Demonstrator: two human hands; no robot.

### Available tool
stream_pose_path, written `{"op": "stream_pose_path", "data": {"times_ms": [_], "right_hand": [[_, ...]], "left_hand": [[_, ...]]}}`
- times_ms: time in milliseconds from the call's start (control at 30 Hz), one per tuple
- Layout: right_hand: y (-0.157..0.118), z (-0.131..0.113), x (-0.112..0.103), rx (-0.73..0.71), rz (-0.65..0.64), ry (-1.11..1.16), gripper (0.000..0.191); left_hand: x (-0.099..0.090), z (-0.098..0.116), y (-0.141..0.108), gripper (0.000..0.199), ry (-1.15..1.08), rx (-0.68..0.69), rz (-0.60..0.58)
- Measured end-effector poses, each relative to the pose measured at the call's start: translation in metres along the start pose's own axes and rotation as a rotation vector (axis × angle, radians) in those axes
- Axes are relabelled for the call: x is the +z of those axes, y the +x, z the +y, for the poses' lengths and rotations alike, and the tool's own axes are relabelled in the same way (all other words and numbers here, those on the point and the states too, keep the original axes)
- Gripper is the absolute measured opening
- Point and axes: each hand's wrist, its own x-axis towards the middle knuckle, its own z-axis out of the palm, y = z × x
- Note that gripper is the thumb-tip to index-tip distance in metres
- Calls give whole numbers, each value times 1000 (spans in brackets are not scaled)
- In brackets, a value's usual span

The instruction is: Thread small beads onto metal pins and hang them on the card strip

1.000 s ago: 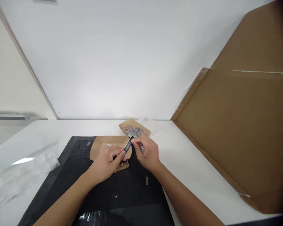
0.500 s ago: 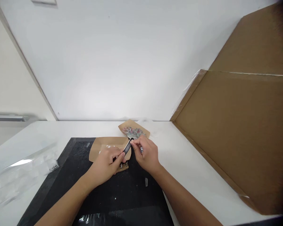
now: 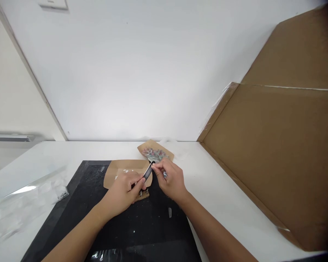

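Observation:
Between thumb and fingers, my left hand (image 3: pixel 125 189) grips a narrow dark strip-like piece (image 3: pixel 148 172) with a pale edge, its tip slanting up to the right. My right hand (image 3: pixel 171 178) is closed in a pinch at that upper end; anything small between its fingertips is too hidden to name. Behind the left hand lies a brown paper tray (image 3: pixel 112 169) with small white bits in it. Under the hands, a small brown piece (image 3: pixel 142 195) with tiny metallic parts shows partly. A second paper tray (image 3: pixel 151 143) behind the right hand bears a clear bag (image 3: pixel 155 154) of small coloured items.
A black mat (image 3: pixel 142 225) covers the middle of the white table (image 3: pixel 221 196). Clear plastic packaging (image 3: pixel 24 207) lies at the left. One small clear sliver (image 3: pixel 170 212) rests on the mat. A large cardboard sheet (image 3: pixel 273 145) stands along the right, and a white wall (image 3: pixel 131 72) rises behind.
The view has tilted up very slightly. Both hands keep the same hold on the dark strip, with hardly any movement.

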Motion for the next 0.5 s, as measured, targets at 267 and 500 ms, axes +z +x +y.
{"op": "stream_pose_path", "data": {"times_ms": [267, 500], "right_hand": [[-3, -6, 5, -74, -59, -31, 21], [-3, 0, 4, -48, -27, 43, 18]], "left_hand": [[-3, -2, 2, 42, 2, 38, 13], [-2, 0, 1, 43, -144, -12, -13]]}}
